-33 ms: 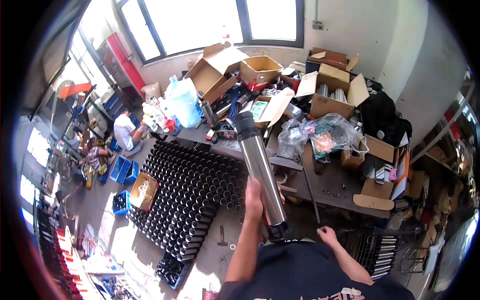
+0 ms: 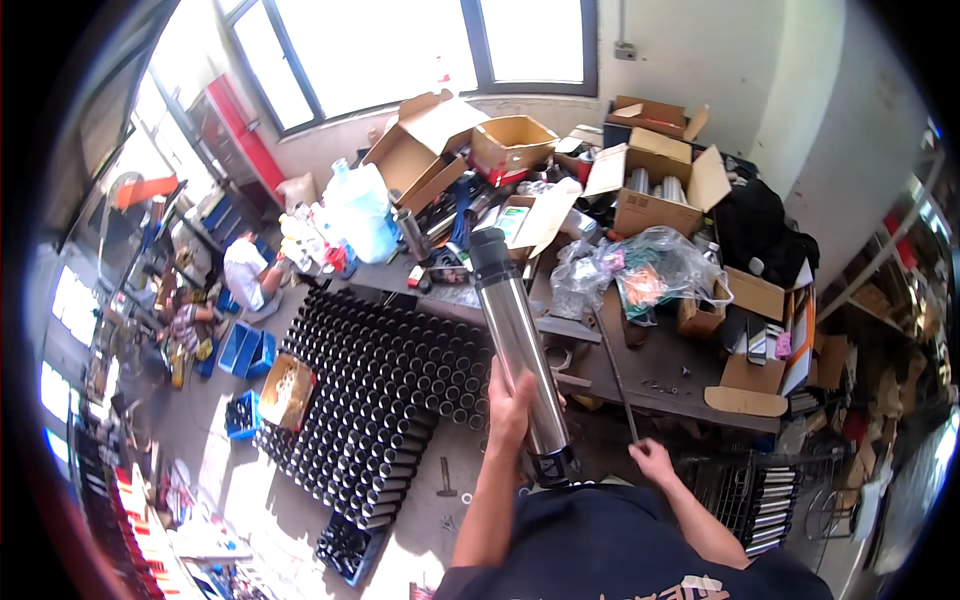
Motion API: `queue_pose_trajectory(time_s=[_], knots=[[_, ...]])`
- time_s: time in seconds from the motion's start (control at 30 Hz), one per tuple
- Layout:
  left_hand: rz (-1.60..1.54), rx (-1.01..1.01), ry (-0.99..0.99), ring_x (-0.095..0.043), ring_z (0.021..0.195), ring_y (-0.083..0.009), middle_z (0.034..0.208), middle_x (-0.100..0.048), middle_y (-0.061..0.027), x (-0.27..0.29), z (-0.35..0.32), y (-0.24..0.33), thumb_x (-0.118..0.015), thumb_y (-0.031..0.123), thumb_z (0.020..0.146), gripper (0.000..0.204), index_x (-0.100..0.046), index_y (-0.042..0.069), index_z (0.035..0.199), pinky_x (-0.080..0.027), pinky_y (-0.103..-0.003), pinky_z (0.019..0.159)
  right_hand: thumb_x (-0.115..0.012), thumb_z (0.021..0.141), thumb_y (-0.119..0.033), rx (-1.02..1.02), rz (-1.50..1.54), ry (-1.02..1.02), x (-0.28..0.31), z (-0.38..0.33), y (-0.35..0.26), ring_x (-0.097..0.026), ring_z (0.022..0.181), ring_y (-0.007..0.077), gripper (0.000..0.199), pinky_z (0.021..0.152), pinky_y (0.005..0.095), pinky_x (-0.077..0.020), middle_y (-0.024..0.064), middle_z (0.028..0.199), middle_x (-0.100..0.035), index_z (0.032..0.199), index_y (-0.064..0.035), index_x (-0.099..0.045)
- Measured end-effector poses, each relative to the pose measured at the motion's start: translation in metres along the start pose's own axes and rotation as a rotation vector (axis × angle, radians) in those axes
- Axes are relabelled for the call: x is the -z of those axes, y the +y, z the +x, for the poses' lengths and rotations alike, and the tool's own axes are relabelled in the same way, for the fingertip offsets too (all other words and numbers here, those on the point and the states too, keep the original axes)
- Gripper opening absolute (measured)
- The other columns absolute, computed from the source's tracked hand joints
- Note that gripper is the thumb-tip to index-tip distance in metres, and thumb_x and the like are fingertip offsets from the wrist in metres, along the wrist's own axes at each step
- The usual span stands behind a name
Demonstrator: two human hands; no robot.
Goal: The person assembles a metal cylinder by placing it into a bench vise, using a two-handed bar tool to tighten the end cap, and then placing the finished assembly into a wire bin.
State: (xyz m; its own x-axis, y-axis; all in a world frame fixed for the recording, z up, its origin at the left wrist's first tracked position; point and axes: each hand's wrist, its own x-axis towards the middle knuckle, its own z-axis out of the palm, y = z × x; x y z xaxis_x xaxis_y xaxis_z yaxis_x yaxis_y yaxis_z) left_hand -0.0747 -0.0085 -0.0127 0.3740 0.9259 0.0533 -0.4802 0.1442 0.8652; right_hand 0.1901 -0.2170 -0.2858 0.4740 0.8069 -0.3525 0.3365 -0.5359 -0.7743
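Note:
My left hand (image 2: 511, 405) is wrapped round a polished metal cylinder (image 2: 519, 335) with black end caps. The cylinder tilts, its upper cap toward the workbench and its lower cap close to my dark shirt. To the right, the fingers of my right hand (image 2: 654, 462) are curled closed at the lower end of a long thin metal rod (image 2: 616, 380). That rod slants up past the front edge of the workbench (image 2: 690, 395), its far end near a clear plastic bag. Part of the left fingers is hidden behind the cylinder.
Rows of black tubes (image 2: 370, 385) stand on the floor at left, beside a cardboard box (image 2: 287, 393) and blue bins (image 2: 247, 350). Open cartons (image 2: 655, 215), plastic bags (image 2: 665, 280) and a water jug (image 2: 357, 210) crowd the bench. A hammer (image 2: 446, 477) lies on the floor. Two people sit far left.
My right hand with the rod end has risen slightly. The left hand keeps its hold on the cylinder, and the view has shifted a little.

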Motion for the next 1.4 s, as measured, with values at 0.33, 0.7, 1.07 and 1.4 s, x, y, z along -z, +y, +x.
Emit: queue_pose_trajectory(time_s=[0.33, 0.7, 1.07, 1.4], knots=[[1.277, -0.407, -0.160, -0.068, 0.083, -0.0445, 0.096, -0.069, -0.0231, -0.043, -0.013, -0.009, -0.081, 0.021, 0.065, 0.082, -0.045, 0.009, 0.138, -0.055, -0.051, 0.073, -0.079, 0.079, -0.012, 0.389, 1.106, 0.119, 0.107, -0.014, -0.382, -0.063, 0.079, 0.0124, 0.026, 0.075, 0.0294, -0.0512, 0.0026, 0.088, -0.067, 0.099, -0.0016, -0.067], [0.658, 0.171, -0.980, -0.058, 0.071, -0.0153, 0.086, -0.062, -0.0053, -0.115, -0.066, -0.112, -0.087, 0.007, 0.057, 0.064, -0.050, 0.001, 0.109, -0.053, -0.032, 0.069, -0.083, 0.072, -0.010, 0.402, 0.904, 0.670, 0.166, -0.117, -0.219, -0.064, 0.077, 0.0098, 0.024, 0.071, 0.0285, -0.0519, 0.0018, 0.082, -0.070, 0.087, -0.0031, -0.066], [0.635, 0.651, -1.170, -0.062, 0.088, -0.0153, 0.104, -0.065, -0.0084, -0.325, -0.223, -0.292, -0.069, 0.017, 0.093, 0.042, -0.054, -0.003, 0.127, -0.051, -0.030, 0.076, -0.085, 0.081, -0.033, 0.266, 1.264, 0.509, 0.134, -0.292, 0.070, -0.060, 0.107, 0.0183, 0.085, 0.094, 0.0321, -0.0498, 0.0128, 0.120, -0.062, 0.139, 0.0063, -0.036], [0.977, 0.907, -1.560, -0.066, 0.105, -0.0153, 0.113, -0.072, -0.0108, -0.424, -0.378, -0.393, -0.066, 0.013, 0.097, 0.034, -0.061, -0.001, 0.127, -0.051, -0.030, 0.092, -0.088, 0.067, -0.031, -0.764, 1.096, 0.824, 0.219, -0.421, 0.411, -0.068, 0.079, 0.0195, 0.054, 0.068, 0.0346, -0.0540, 0.0122, 0.091, -0.072, 0.101, 0.0048, -0.068]])
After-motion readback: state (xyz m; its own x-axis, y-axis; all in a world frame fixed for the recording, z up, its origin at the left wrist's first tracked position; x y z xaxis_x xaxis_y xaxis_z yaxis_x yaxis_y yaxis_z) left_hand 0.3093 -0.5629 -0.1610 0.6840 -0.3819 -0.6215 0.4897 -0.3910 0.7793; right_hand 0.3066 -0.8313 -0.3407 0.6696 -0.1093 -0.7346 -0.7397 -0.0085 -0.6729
